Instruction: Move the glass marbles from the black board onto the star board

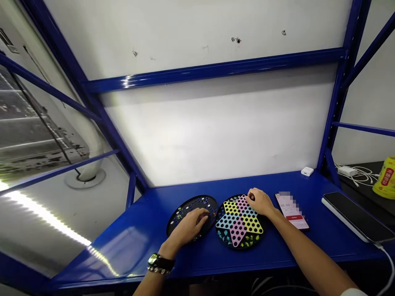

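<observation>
Left hand (193, 223), loosely curled, is over the round black tray (190, 200); right hand (259, 201), fingers bunched, is at the star board (240, 216) beside it on the worktop (135, 240). Whether either grips anything, I cannot tell.

Our round black board (239, 221) lies flat, its holed star (237, 231) pink, yellow and pale blue; teal pieces (227, 237) and yellow-green pieces (253, 239) sit along its near edge. Just left, our black tray (185, 204) holds scattered bits (179, 209).
</observation>
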Demonstrator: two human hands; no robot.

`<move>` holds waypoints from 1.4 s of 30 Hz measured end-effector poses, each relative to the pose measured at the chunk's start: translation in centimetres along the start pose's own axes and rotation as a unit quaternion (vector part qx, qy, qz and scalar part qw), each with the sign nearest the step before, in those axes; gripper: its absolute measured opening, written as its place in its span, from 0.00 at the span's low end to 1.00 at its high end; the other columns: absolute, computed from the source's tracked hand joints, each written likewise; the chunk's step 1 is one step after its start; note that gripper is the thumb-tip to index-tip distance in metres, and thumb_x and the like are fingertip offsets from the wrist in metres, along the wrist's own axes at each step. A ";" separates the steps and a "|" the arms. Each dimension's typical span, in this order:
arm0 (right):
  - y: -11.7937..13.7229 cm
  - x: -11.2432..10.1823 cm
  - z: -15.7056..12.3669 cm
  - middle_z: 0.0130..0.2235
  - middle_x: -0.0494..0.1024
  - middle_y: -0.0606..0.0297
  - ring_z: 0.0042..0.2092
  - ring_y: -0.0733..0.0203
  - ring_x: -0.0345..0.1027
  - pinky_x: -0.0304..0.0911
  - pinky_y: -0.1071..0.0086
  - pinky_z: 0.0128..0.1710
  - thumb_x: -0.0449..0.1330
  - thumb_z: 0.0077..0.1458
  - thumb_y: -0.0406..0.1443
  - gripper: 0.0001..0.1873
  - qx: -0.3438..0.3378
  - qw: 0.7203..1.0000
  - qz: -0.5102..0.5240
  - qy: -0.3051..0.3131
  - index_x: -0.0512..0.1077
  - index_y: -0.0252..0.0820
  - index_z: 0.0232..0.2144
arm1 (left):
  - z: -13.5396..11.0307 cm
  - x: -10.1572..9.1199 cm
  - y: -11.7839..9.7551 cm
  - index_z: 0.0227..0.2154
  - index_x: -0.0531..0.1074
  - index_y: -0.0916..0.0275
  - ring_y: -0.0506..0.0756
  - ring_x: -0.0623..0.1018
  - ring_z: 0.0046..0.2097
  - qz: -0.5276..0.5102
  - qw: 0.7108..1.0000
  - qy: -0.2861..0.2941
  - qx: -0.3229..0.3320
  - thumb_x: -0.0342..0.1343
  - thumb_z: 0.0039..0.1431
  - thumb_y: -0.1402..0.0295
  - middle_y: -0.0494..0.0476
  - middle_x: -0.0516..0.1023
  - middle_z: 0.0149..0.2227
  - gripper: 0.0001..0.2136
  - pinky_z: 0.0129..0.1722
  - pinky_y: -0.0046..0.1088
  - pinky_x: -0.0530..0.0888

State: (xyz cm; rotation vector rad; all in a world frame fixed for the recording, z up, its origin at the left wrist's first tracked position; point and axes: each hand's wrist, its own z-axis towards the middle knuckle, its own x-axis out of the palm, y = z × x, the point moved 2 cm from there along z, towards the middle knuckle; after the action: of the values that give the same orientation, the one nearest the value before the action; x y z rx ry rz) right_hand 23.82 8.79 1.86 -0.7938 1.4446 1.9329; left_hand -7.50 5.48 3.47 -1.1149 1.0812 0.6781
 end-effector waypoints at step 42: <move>-0.2 -1.1 -0.1 0.29 0.74 0.64 0.33 0.60 0.67 0.54 0.69 0.33 0.37 0.69 0.46 0.27 0.002 0.988 0.081 -0.135 0.65 0.44 0.26 | -0.2 -1.2 -6.1 0.41 0.68 0.57 0.56 0.75 0.41 -0.031 0.993 -0.077 0.083 0.45 0.68 0.61 0.55 0.75 0.40 0.09 0.44 0.33 0.72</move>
State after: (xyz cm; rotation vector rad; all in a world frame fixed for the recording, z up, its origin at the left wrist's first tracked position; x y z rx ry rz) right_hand 24.68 8.63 2.51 -0.4037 1.3806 2.0646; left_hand -2.64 3.34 6.78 -0.9334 0.9492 0.6031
